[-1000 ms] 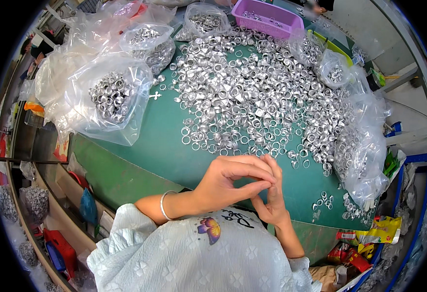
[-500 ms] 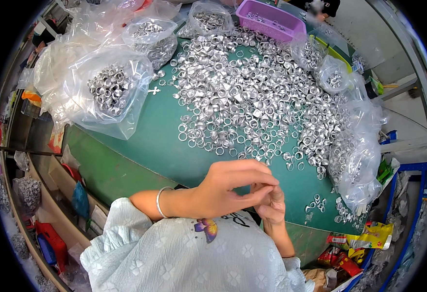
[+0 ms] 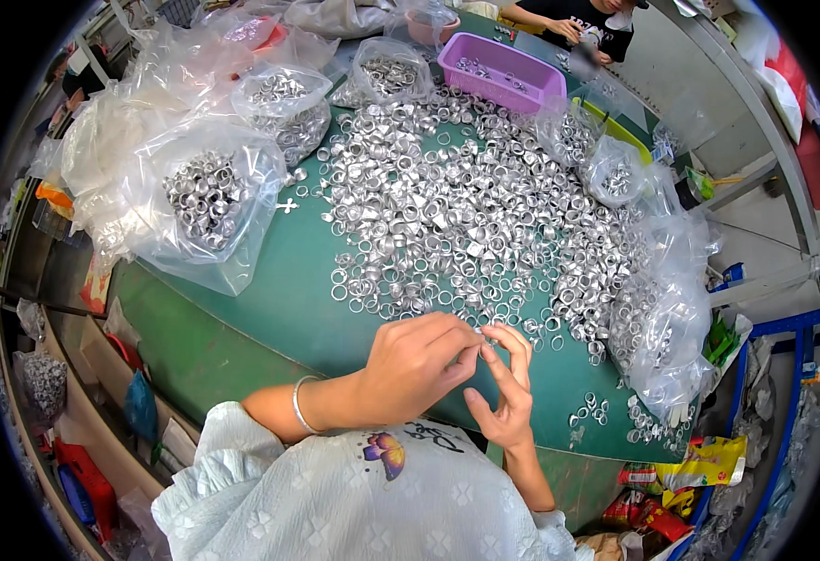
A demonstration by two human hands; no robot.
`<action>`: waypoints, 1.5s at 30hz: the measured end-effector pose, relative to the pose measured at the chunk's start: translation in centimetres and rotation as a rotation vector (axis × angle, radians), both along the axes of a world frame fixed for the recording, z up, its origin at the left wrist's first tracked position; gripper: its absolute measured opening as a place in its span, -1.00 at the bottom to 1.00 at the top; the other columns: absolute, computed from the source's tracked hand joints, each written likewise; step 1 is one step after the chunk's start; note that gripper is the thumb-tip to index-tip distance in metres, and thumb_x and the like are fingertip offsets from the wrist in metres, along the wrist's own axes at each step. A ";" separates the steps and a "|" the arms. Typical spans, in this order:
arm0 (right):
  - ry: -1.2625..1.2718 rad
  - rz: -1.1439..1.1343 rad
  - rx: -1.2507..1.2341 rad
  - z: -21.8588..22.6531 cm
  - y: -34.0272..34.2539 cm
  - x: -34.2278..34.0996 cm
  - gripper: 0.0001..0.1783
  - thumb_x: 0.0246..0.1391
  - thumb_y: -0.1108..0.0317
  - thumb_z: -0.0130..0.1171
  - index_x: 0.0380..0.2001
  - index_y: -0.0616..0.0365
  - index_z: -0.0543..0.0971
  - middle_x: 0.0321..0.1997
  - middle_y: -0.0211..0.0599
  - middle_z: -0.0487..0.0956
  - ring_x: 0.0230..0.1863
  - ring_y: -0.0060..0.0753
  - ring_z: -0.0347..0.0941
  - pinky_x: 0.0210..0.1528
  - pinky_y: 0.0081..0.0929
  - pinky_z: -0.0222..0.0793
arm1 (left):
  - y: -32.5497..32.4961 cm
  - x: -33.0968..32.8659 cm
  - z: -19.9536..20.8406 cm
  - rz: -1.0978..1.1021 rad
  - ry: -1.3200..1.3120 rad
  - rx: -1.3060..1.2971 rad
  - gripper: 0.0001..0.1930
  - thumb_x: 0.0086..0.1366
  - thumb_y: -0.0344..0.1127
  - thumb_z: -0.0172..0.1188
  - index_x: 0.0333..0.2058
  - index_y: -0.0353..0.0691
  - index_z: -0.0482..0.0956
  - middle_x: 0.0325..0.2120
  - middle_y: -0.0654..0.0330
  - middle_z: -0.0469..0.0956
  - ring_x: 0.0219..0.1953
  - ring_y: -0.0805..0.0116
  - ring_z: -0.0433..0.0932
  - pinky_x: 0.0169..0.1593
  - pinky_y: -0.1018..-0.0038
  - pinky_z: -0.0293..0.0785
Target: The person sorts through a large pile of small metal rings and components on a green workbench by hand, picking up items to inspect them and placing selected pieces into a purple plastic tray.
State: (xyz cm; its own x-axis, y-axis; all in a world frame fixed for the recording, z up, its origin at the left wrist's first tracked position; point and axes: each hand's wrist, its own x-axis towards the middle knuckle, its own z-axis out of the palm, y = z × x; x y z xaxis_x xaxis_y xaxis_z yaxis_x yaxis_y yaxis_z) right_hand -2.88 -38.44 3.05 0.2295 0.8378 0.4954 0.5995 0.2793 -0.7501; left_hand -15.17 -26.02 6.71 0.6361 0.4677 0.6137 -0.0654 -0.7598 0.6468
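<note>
My left hand (image 3: 419,363) is pinched at the fingertips on a small silvery piece (image 3: 480,333), which looks like a ring and is mostly hidden by the fingers. At that same spot, the fingertips of my right hand (image 3: 506,393) meet the piece. Its fingers are stretched out and its thumb stands apart. Both hands are above the near edge of the green table (image 3: 307,304). Just beyond them spreads a wide heap of silver-coloured rings (image 3: 457,201).
Clear bags of rings stand at the left (image 3: 206,201) and along the right (image 3: 658,318). A purple basket (image 3: 503,75) sits at the far side, near another person (image 3: 574,28). A few loose rings (image 3: 589,409) lie right of my hands. A cross-shaped piece (image 3: 287,206) lies left of the heap.
My hands have shifted slightly left, and the right fingers have opened out, with the thumb now apart. The view has tilted up a little, showing more of the other person.
</note>
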 end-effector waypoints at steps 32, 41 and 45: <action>1.012 0.265 0.085 -1.1 0.0 -0.7 -0.40 -0.07 0.35 0.05 0.11 0.28 0.32 0.10 -0.02 0.32 0.15 -0.09 0.19 0.14 -0.24 0.05 | 1.2 1.0 -1.3 -0.204 -0.051 -0.822 -0.95 0.12 -0.53 0.15 -0.41 -0.37 0.48 -0.41 0.20 0.49 -0.37 0.55 0.46 -0.33 0.61 0.47; 1.423 0.405 0.015 -2.0 0.0 -0.7 -0.36 0.03 0.14 0.01 0.15 0.25 0.27 0.14 -0.07 0.31 0.20 -0.12 0.15 0.11 -0.31 0.04 | 0.8 1.2 -2.1 -0.211 -0.007 -0.658 -0.90 0.15 -0.50 0.17 -0.33 -0.36 0.53 -0.38 0.16 0.52 -0.37 0.49 0.49 -0.37 0.60 0.44; 1.406 0.323 -0.043 -2.1 0.0 -1.1 -0.36 0.03 0.14 0.01 0.13 0.29 0.29 0.13 -0.08 0.32 0.19 -0.15 0.16 0.10 -0.32 0.05 | 0.7 1.2 -3.0 -0.235 0.024 -0.598 -0.88 0.12 -0.52 0.18 -0.32 -0.35 0.56 -0.41 0.15 0.54 -0.40 0.46 0.51 -0.36 0.60 0.43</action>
